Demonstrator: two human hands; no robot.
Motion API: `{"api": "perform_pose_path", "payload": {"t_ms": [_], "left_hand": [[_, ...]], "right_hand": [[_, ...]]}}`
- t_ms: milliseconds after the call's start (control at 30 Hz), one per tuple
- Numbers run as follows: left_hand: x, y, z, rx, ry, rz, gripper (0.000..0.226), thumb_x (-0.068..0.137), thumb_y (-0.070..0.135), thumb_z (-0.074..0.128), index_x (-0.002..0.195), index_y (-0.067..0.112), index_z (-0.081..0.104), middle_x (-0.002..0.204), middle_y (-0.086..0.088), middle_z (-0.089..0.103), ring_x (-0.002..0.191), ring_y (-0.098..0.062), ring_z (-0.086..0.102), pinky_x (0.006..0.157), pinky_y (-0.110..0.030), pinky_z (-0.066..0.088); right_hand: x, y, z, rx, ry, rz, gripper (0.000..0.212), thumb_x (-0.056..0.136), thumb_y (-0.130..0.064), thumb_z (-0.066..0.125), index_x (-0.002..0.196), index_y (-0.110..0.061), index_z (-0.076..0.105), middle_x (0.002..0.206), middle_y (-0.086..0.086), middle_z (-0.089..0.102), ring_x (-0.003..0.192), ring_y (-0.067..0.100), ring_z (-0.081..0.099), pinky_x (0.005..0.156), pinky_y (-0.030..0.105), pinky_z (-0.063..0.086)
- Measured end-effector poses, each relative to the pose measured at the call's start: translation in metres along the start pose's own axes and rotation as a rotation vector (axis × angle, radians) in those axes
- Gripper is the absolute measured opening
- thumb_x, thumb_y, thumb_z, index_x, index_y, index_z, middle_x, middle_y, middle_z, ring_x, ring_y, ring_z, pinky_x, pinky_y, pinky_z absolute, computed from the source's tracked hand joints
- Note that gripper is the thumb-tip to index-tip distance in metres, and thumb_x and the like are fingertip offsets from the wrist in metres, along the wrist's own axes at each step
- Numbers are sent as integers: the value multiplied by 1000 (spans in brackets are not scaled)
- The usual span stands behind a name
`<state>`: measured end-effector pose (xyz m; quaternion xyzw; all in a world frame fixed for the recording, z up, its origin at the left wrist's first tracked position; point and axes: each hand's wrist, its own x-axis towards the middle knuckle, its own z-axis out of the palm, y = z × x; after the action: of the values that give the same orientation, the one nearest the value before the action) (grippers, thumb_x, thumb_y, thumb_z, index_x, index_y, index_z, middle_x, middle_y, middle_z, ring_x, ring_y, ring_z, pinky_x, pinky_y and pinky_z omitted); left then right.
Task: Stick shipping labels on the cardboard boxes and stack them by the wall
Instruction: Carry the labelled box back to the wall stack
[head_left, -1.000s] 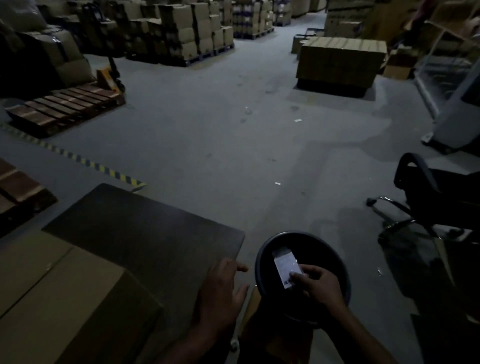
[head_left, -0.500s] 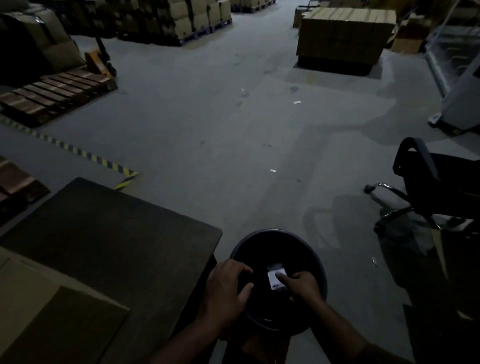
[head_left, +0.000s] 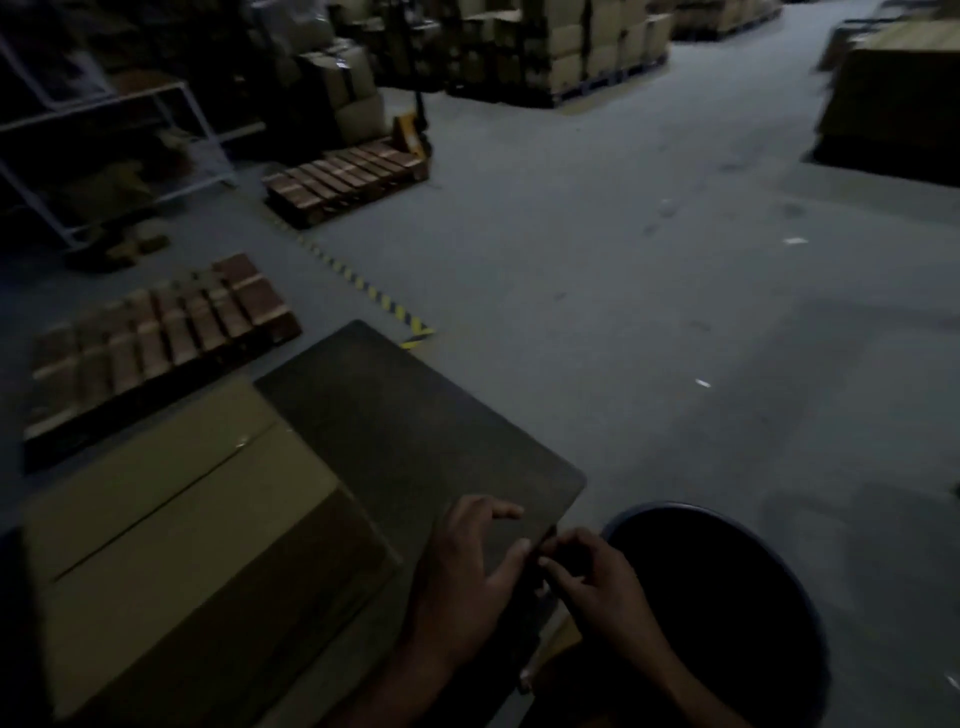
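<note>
A large closed cardboard box (head_left: 182, 519) lies on the dark table (head_left: 415, 431) at lower left. My left hand (head_left: 467, 566) hovers over the table's near right edge, fingers spread and loosely bent, its thumb reaching toward my right hand. My right hand (head_left: 597, 577) is just right of it, beside the bin, with its fingertips pinched together. A small pale sliver of the shipping label (head_left: 543, 590) shows under those fingertips; the rest of it is hidden in the dark.
A round dark bin (head_left: 727, 597) stands on the floor right of the table. Wooden pallets (head_left: 156, 338) (head_left: 343, 182), a pallet jack (head_left: 410, 135), a metal rack (head_left: 104, 156) and hazard tape (head_left: 363, 286) lie left. Stacked boxes (head_left: 571, 52) fill the back.
My view has swung left, toward the table and box. Both hands have come up from over the bin to the table's edge; the white label face no longer shows.
</note>
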<state>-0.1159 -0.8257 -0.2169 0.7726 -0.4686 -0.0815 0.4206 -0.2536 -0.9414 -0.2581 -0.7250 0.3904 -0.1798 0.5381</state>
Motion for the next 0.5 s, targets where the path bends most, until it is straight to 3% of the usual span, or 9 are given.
{"api": "perform_pose_path", "payload": {"t_ms": [133,267,333,400,467,500], "left_hand": [[-7,-13,-70,34,201,-42,23,91,34,73,112,33,67,115,20,59,116,-3,59,98,-24,48],[-25,-32,-138,142,380,-95,23,91,27,77,112,32,66,114,19,60,114,-4,58,96,-31,50],[-34,-46,-169,167,444,-159,24,92,28,76,113,35,65,117,21,58,118,-5,56,93,-35,53],[-42,-60,-196,161,499,-235,26,93,31,75,115,38,63,121,21,56,120,-3,54,87,-29,54],[-48,-78,-218,139,521,-301,29,94,32,75,119,38,61,125,20,54,119,0,52,81,-19,52],[-49,-87,-227,156,526,-320,32,93,33,75,121,38,60,126,20,53,119,-1,52,83,-21,52]], "right_hand": [[18,-63,55,-5,-165,-202,11,86,-29,77,86,-20,71,77,-8,73,70,1,66,64,22,48],[25,-122,107,34,-234,-361,14,83,-39,73,86,-26,70,81,-8,72,74,6,68,66,33,56],[25,-150,133,19,-270,-446,9,86,-36,73,87,-28,70,84,-10,72,78,5,68,68,32,57],[23,-175,159,-5,-309,-526,4,89,-28,72,89,-28,69,87,-11,71,81,3,67,71,29,57],[23,-195,184,-48,-330,-578,3,90,-30,71,91,-28,68,91,-11,69,83,3,67,73,32,58],[26,-199,199,-77,-337,-594,5,89,-32,69,93,-29,67,95,-12,67,85,3,66,74,34,59]]}}
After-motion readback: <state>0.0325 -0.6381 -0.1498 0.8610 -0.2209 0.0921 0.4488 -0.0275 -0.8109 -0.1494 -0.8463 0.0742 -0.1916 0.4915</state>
